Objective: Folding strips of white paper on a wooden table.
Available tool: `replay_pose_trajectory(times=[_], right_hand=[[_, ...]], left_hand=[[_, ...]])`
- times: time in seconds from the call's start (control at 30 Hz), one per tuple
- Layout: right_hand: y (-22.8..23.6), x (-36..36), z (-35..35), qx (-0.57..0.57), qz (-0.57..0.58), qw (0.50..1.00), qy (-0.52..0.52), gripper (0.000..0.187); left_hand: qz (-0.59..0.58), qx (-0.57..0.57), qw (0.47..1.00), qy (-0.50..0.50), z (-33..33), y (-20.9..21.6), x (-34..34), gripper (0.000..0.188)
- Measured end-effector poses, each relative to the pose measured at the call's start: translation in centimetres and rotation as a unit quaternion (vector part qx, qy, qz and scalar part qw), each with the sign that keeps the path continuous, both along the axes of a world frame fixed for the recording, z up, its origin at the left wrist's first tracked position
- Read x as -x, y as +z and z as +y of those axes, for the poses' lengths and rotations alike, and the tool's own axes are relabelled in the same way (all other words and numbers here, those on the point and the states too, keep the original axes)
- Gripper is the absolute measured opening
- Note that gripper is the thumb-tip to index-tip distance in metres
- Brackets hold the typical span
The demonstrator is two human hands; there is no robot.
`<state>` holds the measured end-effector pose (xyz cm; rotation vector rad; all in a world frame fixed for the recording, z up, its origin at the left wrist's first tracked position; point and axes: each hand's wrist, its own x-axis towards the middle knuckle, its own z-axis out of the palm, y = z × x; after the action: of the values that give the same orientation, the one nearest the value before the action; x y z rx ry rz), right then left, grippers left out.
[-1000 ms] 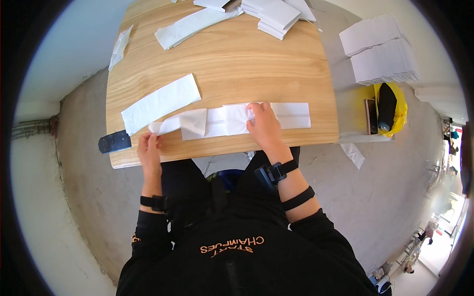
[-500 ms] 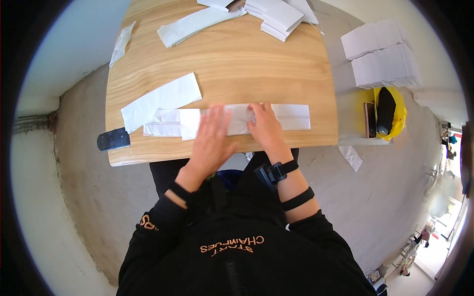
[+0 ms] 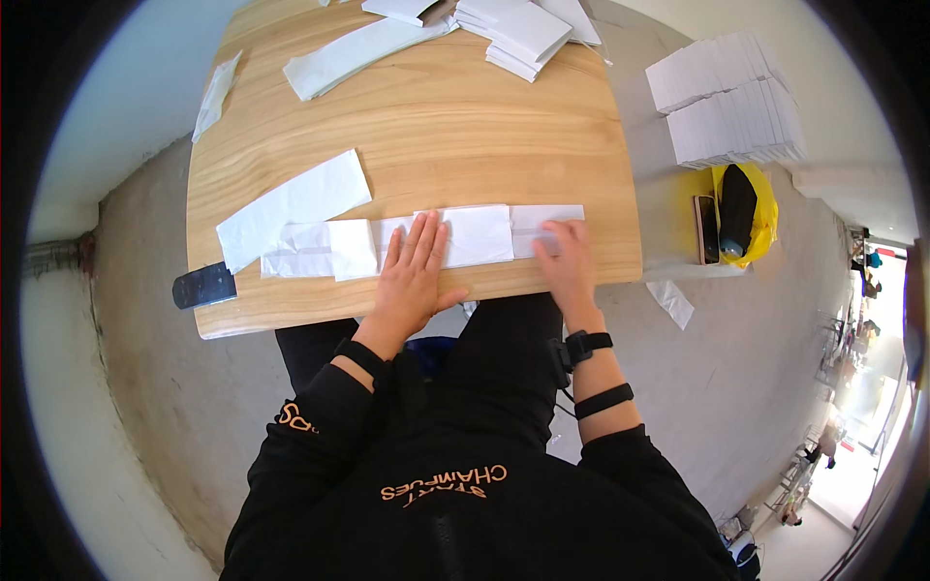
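Note:
A long white strip of thin paper or film [image 3: 547, 215] lies across the near part of the table, with a flat white folded panel [image 3: 480, 237] over its middle. My left hand [image 3: 412, 281] rests flat on the panel's left part, fingers stretched out. Over the strip's right end is my right hand [image 3: 570, 266], slightly blurred, fingers bent and thumb apart, holding nothing that I can see. A smaller white panel [image 3: 354, 250] lies left of my left hand. Behind the strip's left end, another white strip [image 3: 295, 205] lies slantwise, partly overlapping it.
A dark phone-like slab [image 3: 205, 286] juts past the wooden table's [image 3: 465, 126] left edge. White strips [image 3: 363, 60] and folded white stacks [image 3: 528, 39] lie at the back. At right are white piles [image 3: 727, 102], a yellow bag [image 3: 765, 218] and a phone [image 3: 705, 229].
My right hand has moved right, off the strip's middle, where a smooth white panel now lies. My left hand has settled flat on it. The whole view has shifted slightly.

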<state>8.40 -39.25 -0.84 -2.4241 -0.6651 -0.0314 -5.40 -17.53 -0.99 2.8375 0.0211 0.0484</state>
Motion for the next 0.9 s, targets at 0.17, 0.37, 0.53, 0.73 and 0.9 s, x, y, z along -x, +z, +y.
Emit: replay_pose_trajectory(times=[0.17,0.37,0.53,0.73,0.9], right_hand=[[-0.2,-0.4,-1.8,0.069,0.027,0.969,-0.237,0.050],[-0.7,-2.1,-2.2,0.022,0.181,0.941,-0.285,0.045],[-1.7,-1.8,-2.9,-0.101,0.211,0.933,-0.273,0.033],[2.2,1.8,2.0,-0.407,0.267,0.851,-0.197,0.024],[3.7,4.5,6.4,-0.244,0.097,0.962,-0.069,0.018]], left_hand=[[0.008,0.014,1.000,0.002,0.1,0.2,0.1,0.101],[0.002,0.014,1.000,0.000,0.0,0.0,0.3,0.101],[0.010,0.009,1.000,-0.003,-0.3,0.3,0.0,0.100],[-0.006,-0.022,1.000,0.013,-0.4,2.6,-0.6,0.081],[0.025,0.576,0.805,0.141,0.0,3.8,-0.8,0.056]])
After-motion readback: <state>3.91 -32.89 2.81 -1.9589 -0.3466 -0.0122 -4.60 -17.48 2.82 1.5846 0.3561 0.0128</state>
